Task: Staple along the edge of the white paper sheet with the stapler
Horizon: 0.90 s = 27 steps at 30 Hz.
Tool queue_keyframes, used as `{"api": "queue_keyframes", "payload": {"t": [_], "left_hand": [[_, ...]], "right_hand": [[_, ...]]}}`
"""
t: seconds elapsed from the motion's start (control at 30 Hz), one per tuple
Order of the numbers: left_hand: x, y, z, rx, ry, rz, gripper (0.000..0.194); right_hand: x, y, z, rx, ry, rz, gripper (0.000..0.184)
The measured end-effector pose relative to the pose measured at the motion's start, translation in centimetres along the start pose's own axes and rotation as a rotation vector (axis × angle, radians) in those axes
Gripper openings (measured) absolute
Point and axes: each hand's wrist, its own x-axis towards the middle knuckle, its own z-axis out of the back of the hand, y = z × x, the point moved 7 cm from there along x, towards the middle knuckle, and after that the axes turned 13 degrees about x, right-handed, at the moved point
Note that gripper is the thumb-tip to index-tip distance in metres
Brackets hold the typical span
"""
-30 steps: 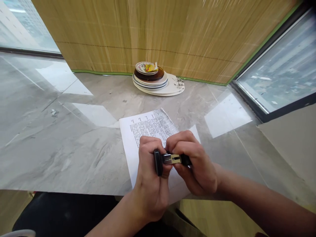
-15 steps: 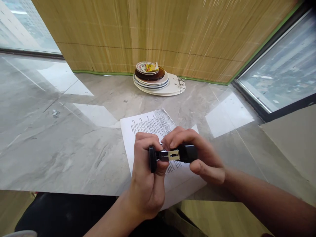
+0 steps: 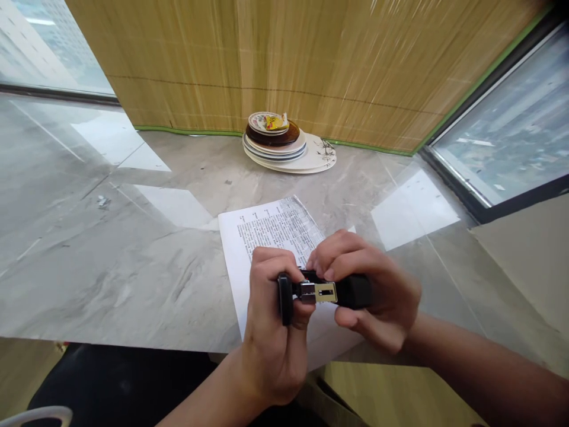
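- The left hand (image 3: 273,323) is closed, its fingers curled around the left part of a black stapler (image 3: 326,292), thumb tucked in under the silver metal piece
- The right hand (image 3: 373,284) pinches the stapler's right part, bent fingers along its far side and thumb along its near side
- The stapler lies crosswise between the two sets of fingers, its silver and gold-coloured metal parts showing in the gap between them
- Beneath and beyond the fingers lies printed paper (image 3: 267,231), its lower part mostly covered by the hands and its near end reaching the edge of the grey marbled table (image 3: 133,267)
- Well beyond the fingertips stands a stack of plates (image 3: 275,148), with a brown plate (image 3: 284,137) near its top and a yellow packet (image 3: 276,122) on the uppermost one
- Behind the plates, farthest straight ahead of the fingers, hangs a bamboo blind (image 3: 288,53) with a green lower edge
- Far to the left of the left fingers, small pale scraps (image 3: 103,202) lie on the table
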Motion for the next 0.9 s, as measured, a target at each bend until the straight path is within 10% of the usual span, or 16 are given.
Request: {"api": "queue_keyframes", "payload": {"t": [0.23, 0.57, 0.73, 0.9], "left_hand": [[0.7, 0.0, 0.0, -0.07, 0.016, 0.048, 0.007], [2.2, 1.3, 0.0, -0.063, 0.706, 0.105, 0.004], [2.2, 1.4, -0.3, -0.062, 0.635, 0.132, 0.006], [2.6, 2.5, 0.6, 0.009, 0.283, 0.18, 0.01]], "right_hand": [[0.7, -2.3, -0.1, 0.378, -0.004, -0.145, 0.042], [1.7, -3.9, 1.5, 0.423, 0.295, -0.297, 0.011], [1.5, -4.0, 1.9, 0.407, 0.225, -0.273, 0.023], [1.1, -3.4, 1.4, 0.159, 0.043, -0.239, 0.034]]}}
